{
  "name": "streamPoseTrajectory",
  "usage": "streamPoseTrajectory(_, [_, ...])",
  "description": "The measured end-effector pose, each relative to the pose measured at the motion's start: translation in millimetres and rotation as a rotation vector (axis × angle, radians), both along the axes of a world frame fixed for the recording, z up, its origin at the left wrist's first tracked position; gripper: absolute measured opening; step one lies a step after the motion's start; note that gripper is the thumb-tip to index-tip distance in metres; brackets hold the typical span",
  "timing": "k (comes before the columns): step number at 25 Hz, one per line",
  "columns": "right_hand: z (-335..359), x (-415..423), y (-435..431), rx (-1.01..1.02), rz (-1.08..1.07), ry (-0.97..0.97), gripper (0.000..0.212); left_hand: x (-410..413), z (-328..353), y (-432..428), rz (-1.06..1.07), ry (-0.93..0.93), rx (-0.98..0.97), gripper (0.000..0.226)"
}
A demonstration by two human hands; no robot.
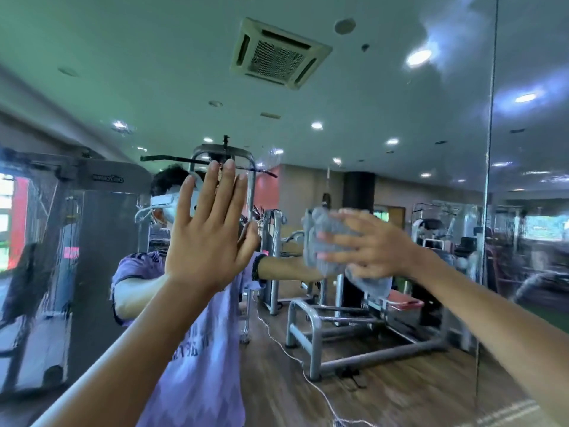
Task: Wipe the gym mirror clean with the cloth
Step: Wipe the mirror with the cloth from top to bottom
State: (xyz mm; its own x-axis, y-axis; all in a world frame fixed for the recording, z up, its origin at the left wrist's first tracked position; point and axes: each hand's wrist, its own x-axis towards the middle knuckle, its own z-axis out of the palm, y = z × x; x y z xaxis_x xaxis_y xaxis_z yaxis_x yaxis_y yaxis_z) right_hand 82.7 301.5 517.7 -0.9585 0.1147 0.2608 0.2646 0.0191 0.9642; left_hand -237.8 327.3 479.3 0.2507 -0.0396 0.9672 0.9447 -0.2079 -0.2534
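The gym mirror (385, 97) fills almost the whole view and reflects the ceiling, the machines and a person in a purple shirt. My left hand (209, 235) rests flat on the glass with its fingers spread and pointing up, holding nothing. My right hand (369, 248) presses a grey cloth (323, 241) against the mirror at about shoulder height, right of the left hand. The cloth looks blurred; part of it hangs below the hand.
A vertical seam (489, 149) splits the mirror panels on the right. Smudges show on the glass at the upper right (443, 41). Grey gym machines (338, 328) and a wooden floor appear only as reflections.
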Motion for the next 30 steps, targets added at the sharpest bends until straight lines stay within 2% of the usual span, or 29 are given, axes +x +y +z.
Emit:
streamPoseTrajectory(1, [12.0,-0.1,-0.4,0.023,0.004,0.15,0.046,0.9,-1.6,0.2,0.005,-0.003,0.003,0.068])
streamPoseTrajectory(4, [-4.3,-57.8,10.5,0.035,0.2,0.976,0.047,1.0,-5.1,0.9,-0.015,-0.008,0.013,0.065])
streamPoseTrajectory(5, [-26.6,-76.8,16.0,0.012,0.227,1.093,0.048,-0.8,-10.1,1.0,-0.015,-0.005,0.011,0.064])
streamPoseTrajectory(6, [-49.2,-87.1,16.6,-0.032,0.199,1.016,0.048,-2.7,-18.3,0.8,-0.014,0.001,0.009,0.064])
streamPoseTrajectory(7, [-68.9,-83.4,15.2,-0.055,0.153,0.763,0.048,-4.3,-26.6,0.6,-0.016,0.013,0.011,0.063])
streamPoseTrajectory(8, [-76.7,-68.3,8.2,-0.082,0.104,0.428,0.048,-6.1,-36.0,-0.8,-0.022,0.028,0.004,0.063])
streamPoseTrajectory(9, [-69.3,-43.0,1.9,-0.115,0.075,0.145,0.049,-7.0,-43.3,-2.0,-0.03,0.041,-0.003,0.062])
streamPoseTrajectory(10, [-56.6,-18.8,-3.4,-0.128,0.044,-0.01,0.05,-8.1,-48.2,-2.7,-0.033,0.05,-0.009,0.062])
streamPoseTrajectory(11, [-42.3,-2.4,-5.5,-0.111,0.011,-0.014,0.05,-9.1,-51.1,-3.2,-0.031,0.05,-0.015,0.061])
streamPoseTrajectory(12, [-30.5,6.3,-5.8,-0.079,-0.006,0.125,0.052,-8.9,-52.2,-3.3,-0.027,0.041,-0.017,0.061])
streamPoseTrajectory(14, [-27.0,-13.8,-3.0,0.029,0.073,0.665,0.054,-5.9,-53.8,-4.2,-0.031,0.02,-0.016,0.06])
streamPoseTrajectory(16, [-63.5,-67.4,6.9,0.039,0.215,1.161,0.047,-2.7,-63.9,-4.0,-0.052,0.004,-0.022,0.059])
streamPoseTrajectory(17, [-89.9,-89.0,10.7,0.008,0.239,1.246,0.047,-2.5,-71.4,-3.9,-0.059,0.004,-0.023,0.058])
streamPoseTrajectory(18, [-116.8,-99.3,9.8,-0.044,0.219,1.174,0.046,-2.7,-78.2,-4.8,-0.061,0.006,-0.021,0.058])
streamPoseTrajectory(20, [-156.8,-78.4,2.1,-0.093,0.12,0.81,0.043,-3.4,-83.7,-5.4,-0.071,0.016,-0.021,0.059])
streamPoseTrajectory(21, [-160.2,-54.5,-2.7,-0.117,0.104,0.707,0.041,-3.4,-84.1,-6.0,-0.077,0.017,-0.03,0.06])
streamPoseTrajectory(22, [-154.2,-34.4,-5.6,-0.111,0.102,0.747,0.041,-3.3,-84.3,-5.9,-0.065,0.011,-0.035,0.061])
streamPoseTrajectory(23, [-142.6,-23.0,-3.3,-0.06,0.105,0.896,0.042,-2.5,-84.0,-5.4,-0.037,0.0,-0.037,0.064])
streamPoseTrajectory(26, [-103.3,-49.3,9.0,0.106,0.225,1.57,0.043,0.1,-85.1,-6.1,-0.003,-0.005,-0.053,0.07])
streamPoseTrajectory(27, [-104.0,-73.5,11.7,0.092,0.295,1.663,0.044,-0.7,-85.7,-5.7,-0.003,0.003,-0.056,0.071])
streamPoseTrajectory(28, [-114.4,-96.8,12.3,0.053,0.331,1.66,0.045,-2.6,-85.9,-5.1,-0.004,0.004,-0.058,0.072])
streamPoseTrajectory(29, [-136.2,-114.0,10.6,-0.004,0.316,1.552,0.046,-4.1,-86.3,-4.9,-0.005,0.004,-0.061,0.073])
streamPoseTrajectory(30, [-165.3,-120.9,6.3,-0.06,0.27,1.352,0.046,-4.8,-86.9,-4.7,-0.005,0.005,-0.06,0.073])
